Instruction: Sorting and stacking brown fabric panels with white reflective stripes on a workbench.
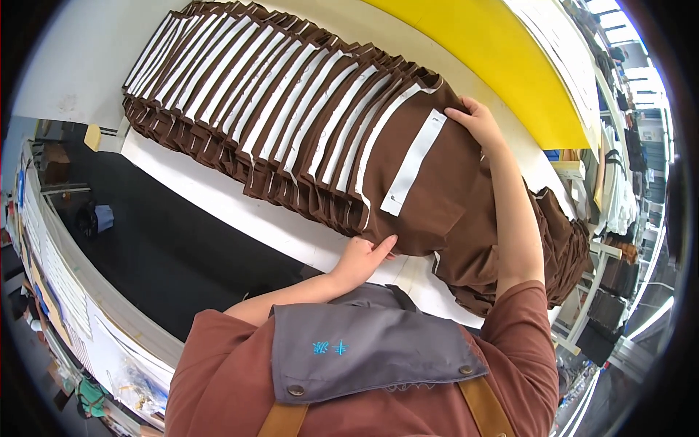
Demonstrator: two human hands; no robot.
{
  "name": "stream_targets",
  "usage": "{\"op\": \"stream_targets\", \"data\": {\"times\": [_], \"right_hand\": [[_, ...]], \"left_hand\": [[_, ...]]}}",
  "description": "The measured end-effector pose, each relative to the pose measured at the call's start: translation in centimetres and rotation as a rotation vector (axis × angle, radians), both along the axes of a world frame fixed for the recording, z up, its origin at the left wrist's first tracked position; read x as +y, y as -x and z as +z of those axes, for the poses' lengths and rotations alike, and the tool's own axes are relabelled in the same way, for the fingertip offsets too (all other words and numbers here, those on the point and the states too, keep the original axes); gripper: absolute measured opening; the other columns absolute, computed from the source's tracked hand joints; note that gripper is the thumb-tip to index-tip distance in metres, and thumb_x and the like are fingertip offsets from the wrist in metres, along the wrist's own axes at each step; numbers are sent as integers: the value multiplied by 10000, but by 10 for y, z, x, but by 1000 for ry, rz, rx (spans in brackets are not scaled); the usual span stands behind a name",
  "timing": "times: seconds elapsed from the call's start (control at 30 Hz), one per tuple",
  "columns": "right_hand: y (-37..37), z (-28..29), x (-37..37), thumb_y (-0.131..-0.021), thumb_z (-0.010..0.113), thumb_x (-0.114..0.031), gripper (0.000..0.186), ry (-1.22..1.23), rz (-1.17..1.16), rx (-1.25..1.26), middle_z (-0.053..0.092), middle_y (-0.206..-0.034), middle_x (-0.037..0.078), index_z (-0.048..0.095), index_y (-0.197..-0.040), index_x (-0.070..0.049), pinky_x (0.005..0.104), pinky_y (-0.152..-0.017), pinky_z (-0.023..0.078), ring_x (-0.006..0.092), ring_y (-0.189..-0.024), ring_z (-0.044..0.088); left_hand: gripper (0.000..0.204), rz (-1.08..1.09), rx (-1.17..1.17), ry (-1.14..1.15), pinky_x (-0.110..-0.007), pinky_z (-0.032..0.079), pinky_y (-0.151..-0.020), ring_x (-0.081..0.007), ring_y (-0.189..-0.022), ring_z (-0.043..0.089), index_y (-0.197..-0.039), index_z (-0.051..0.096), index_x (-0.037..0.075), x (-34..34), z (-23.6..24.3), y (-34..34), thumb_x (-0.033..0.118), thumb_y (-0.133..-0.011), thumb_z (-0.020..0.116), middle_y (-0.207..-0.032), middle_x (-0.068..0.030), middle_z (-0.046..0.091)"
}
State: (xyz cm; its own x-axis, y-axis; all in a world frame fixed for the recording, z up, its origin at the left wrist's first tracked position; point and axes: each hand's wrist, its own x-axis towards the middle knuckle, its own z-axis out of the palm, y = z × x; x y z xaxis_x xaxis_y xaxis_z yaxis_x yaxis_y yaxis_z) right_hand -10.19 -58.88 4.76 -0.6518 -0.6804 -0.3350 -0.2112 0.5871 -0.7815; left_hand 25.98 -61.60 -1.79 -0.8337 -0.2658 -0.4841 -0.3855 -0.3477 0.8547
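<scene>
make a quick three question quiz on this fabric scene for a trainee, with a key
1. True or false: the right hand touches the brown fabric.

2. What colour is the strip lying on the fabric between the hands?
a) yellow
b) white
c) green

3. Fill in: the ____ hand is nearer the grey apron.

Key: 1. True. 2. b) white. 3. left hand.
</scene>
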Motion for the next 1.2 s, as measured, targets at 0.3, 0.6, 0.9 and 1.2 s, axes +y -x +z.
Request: {"op": "stream_targets", "data": {"times": [0.3,0.6,0.9,1.2], "right_hand": [[-4,-6,1,-880,711,-330,451,-56,30,90,686,-1033,68,636,-1195,-16,296,-844,504,145,-935,637],[-5,-37,3,-811,756,-450,626,-22,100,416,661,-1187,158,600,-1279,-64,364,-963,482,293,-1121,617],[61,-30,129,-839,676,-556,607,-22,-76,661,695,-1108,127,644,-1229,-92,397,-919,498,312,-1059,634],[8,2,204,-942,578,-325,238,31,74,923,694,-860,116,680,-965,-111,444,-760,513,344,-836,652]], "left_hand": [[470,-31,-121,-165,-286,498,-722,-146,-762,666,-864,746,-19,-7,3,7,400,-982,569,-809,-92,735],[442,34,-227,-202,-244,491,-715,-123,-812,668,-927,714,-5,-11,3,-4,426,-954,619,-886,-84,727],[334,-183,-222,-116,-249,519,-735,-134,-850,670,-1088,674,12,40,17,-21,319,-964,635,-936,-72,700],[502,-251,-239,-18,-269,497,-739,-124,-894,642,-1221,555,-8,124,36,39,383,-930,671,-1038,-56,671]]}}
